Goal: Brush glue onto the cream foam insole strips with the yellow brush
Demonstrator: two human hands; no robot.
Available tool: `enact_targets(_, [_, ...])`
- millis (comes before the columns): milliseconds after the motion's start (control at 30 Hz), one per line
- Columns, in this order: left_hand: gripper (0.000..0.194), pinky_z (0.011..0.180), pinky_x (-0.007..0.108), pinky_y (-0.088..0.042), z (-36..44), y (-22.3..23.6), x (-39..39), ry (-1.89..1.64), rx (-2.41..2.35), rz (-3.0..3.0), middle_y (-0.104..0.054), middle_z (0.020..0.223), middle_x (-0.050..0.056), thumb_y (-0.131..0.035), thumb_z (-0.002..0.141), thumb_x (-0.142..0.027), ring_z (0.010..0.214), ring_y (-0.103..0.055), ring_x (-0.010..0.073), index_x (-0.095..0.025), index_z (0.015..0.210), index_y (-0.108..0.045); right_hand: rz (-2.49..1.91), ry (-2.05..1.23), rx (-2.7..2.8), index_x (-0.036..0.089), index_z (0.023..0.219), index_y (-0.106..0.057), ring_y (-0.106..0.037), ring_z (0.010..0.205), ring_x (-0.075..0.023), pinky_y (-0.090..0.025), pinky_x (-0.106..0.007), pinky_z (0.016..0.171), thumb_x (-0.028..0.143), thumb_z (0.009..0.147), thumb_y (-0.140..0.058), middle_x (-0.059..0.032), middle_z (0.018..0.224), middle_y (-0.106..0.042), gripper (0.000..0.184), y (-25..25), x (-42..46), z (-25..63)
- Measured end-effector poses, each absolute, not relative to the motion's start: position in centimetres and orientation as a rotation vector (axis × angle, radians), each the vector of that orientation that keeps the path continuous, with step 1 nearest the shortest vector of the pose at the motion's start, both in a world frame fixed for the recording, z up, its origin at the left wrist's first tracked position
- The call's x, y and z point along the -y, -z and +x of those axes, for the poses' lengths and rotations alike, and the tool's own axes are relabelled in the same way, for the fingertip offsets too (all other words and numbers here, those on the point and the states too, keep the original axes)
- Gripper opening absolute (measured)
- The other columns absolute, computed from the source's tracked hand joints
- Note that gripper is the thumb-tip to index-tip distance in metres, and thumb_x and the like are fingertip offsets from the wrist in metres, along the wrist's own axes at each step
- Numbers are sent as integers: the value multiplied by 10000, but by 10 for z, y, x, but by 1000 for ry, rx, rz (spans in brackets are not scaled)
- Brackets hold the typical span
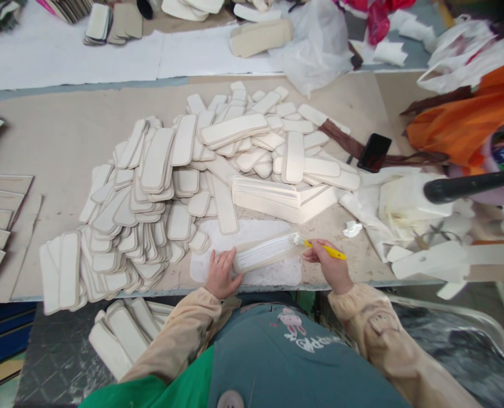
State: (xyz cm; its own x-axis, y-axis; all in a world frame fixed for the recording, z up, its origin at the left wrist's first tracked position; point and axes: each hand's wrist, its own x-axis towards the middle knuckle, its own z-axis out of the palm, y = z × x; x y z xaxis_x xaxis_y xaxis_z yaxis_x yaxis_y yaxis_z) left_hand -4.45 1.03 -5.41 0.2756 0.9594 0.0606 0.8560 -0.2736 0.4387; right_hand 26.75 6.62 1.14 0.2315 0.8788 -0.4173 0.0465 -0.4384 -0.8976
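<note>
My right hand is closed around a yellow-handled brush, whose bristle tip touches the right end of a fanned stack of long white strips. My left hand lies flat, fingers spread, pressing on the left end of that stack. The stack rests on a white glue-stained sheet at the near edge of the table. A big heap of rounded white padded pieces fills the table just beyond my hands.
A neat block of stacked white strips sits behind the work spot. A black phone lies to the right, near an orange bag and a dark rod. More pieces lie below the table edge, left.
</note>
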Motion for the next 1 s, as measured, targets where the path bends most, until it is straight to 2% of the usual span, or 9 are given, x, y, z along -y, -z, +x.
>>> enact_targets(367, [772,1107,552,-138,-44,54,-10,-431,-1657,2222,-532,1224,137,-566,758,-392,1167,-456,282,-145,1416,-248,-1712,-1270,829,171,900,-629,-621,512,-120,-532,-226,507,503,730,-645,5,610,-662,373,-13,-83,279])
enact_targets(667, [751,1105,558,-138,-44,51,-11,-434,-1648,2229,-521,1225,133,-552,772,-405,1168,-451,279,-159,1419,-259,-1662,-1182,863,191,910,-638,-614,533,-109,-538,-225,535,456,774,-631,19,621,-646,298,-30,-57,293])
enact_targets(1000, [740,1105,557,-132,-45,51,-14,-406,-1636,2245,-518,1225,139,-552,771,-389,1160,-460,280,-161,1414,-268,-1677,-1244,1170,178,902,-630,-618,581,-131,-557,-267,624,467,797,-591,4,650,-641,310,-16,-46,278])
